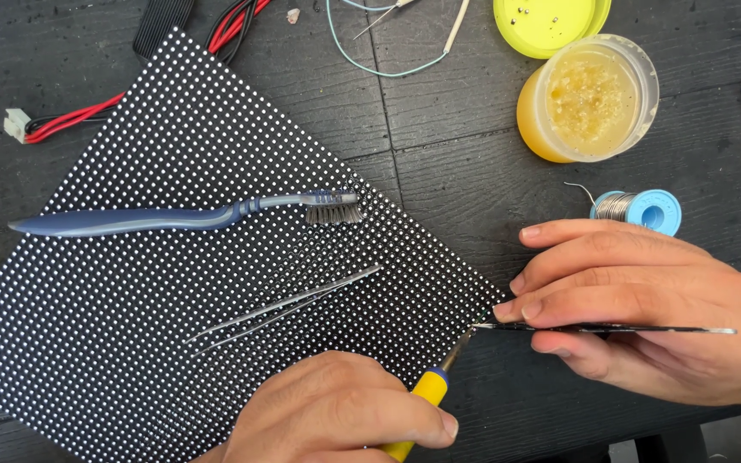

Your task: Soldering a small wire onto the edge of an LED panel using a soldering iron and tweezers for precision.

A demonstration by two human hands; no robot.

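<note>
My left hand (336, 411) at the bottom edge grips a yellow-handled tool (429, 390) with a thin metal tip. The tip points up and right, to the lower right corner of a black panel (130, 343) covered in rows of white dots. My right hand (645, 313) pinches a thin dark flat strip (619, 328), held edge-on and level. The strip's left end meets the tool tip beside the panel corner. A blue toothbrush (173, 219) and metal tweezers (285, 304) lie on the panel.
An open jar of yellowish paste (589, 99) and its yellow-green lid (546, 21) stand at the back right. A blue spool of solder wire (641, 208) sits just beyond my right hand. Red and black wires (70, 120) with a white connector (17, 123) lie at the back left on the dark wooden table (439, 146).
</note>
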